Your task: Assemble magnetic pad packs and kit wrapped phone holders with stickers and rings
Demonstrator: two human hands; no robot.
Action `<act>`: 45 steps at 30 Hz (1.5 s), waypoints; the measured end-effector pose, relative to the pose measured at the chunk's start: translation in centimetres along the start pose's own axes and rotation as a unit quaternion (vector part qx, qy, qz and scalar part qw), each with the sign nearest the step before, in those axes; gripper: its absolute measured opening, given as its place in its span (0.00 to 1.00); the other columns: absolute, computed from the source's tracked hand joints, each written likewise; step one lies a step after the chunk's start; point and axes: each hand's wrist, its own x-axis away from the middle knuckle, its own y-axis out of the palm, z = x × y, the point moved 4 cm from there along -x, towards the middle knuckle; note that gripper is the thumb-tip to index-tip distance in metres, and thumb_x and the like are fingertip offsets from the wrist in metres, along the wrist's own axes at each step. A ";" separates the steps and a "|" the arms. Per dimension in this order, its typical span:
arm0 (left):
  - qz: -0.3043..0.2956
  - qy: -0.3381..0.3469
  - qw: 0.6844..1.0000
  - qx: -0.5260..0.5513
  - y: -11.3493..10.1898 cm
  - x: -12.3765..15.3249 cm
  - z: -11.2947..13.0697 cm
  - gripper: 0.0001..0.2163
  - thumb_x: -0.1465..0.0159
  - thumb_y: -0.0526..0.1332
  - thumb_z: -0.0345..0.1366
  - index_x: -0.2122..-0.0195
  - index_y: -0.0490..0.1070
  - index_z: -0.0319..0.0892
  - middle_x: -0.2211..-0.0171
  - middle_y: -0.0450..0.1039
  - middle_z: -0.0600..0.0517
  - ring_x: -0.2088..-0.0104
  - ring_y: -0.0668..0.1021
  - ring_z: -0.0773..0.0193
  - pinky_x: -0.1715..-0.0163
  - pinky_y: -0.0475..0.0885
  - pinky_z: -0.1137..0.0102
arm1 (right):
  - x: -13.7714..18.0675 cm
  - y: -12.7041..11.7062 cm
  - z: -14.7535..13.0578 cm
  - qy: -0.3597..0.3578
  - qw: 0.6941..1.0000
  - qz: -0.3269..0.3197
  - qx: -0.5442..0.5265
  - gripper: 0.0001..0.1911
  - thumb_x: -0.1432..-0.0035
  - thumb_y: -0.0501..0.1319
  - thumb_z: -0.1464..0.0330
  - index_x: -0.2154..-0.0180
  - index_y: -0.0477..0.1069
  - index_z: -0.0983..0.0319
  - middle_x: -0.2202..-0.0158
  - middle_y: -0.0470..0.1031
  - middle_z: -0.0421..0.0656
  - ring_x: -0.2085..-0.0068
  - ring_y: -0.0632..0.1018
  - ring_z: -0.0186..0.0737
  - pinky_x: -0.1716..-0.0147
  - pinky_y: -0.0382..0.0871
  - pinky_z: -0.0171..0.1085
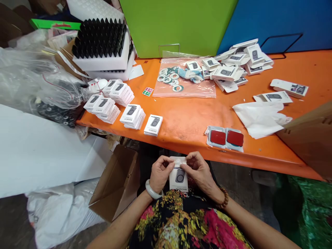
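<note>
Over my lap I hold a small white box (178,179) printed with a dark round device. My left hand (160,172) pinches its upper left corner, fingers closed on the top flap. My right hand (198,170) grips the upper right side the same way. The box stands upright between both hands, just below the front edge of the orange table (186,117). Neat stacks of the same white boxes (131,117) lie on the table's left part.
A loose heap of white boxes (234,64) sits at the back right, beside a clear bag of rings (178,81). Two red pads (226,137) and a white bag (259,117) lie near the front. A black-and-white foam tray (102,45) stands back left; a cardboard box (118,181) is below.
</note>
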 end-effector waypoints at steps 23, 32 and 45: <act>-0.072 -0.056 0.990 -0.104 -0.4 -0.3 1.3 0.10 0.46 0.64 0.40 0.72 0.75 0.37 0.78 0.72 0.53 0.79 0.69 0.70 0.77 0.63 0.74 | -0.4 0.6 -1.0 0.128 0.986 -0.105 0.031 0.15 0.50 0.66 0.57 0.74 0.71 0.62 0.79 0.67 0.37 0.77 0.65 0.31 0.76 0.59 0.32; -0.099 -0.008 0.985 -0.140 -1.4 0.5 0.0 0.09 0.43 0.65 0.40 0.72 0.77 0.39 0.71 0.76 0.48 0.67 0.75 0.63 0.64 0.69 0.70 | 0.6 0.4 -0.8 0.058 0.978 -0.153 0.131 0.14 0.46 0.63 0.57 0.65 0.77 0.61 0.68 0.76 0.43 0.67 0.74 0.38 0.69 0.66 0.35; -0.031 0.209 0.907 -0.365 1.8 -2.0 2.9 0.27 0.39 0.61 0.38 0.39 0.58 0.45 0.38 0.57 0.42 0.39 0.64 0.51 0.42 0.65 0.55 | -4.9 1.1 -3.7 -0.036 0.999 -0.014 0.034 0.11 0.47 0.64 0.61 0.66 0.71 0.62 0.71 0.72 0.38 0.71 0.70 0.33 0.71 0.66 0.33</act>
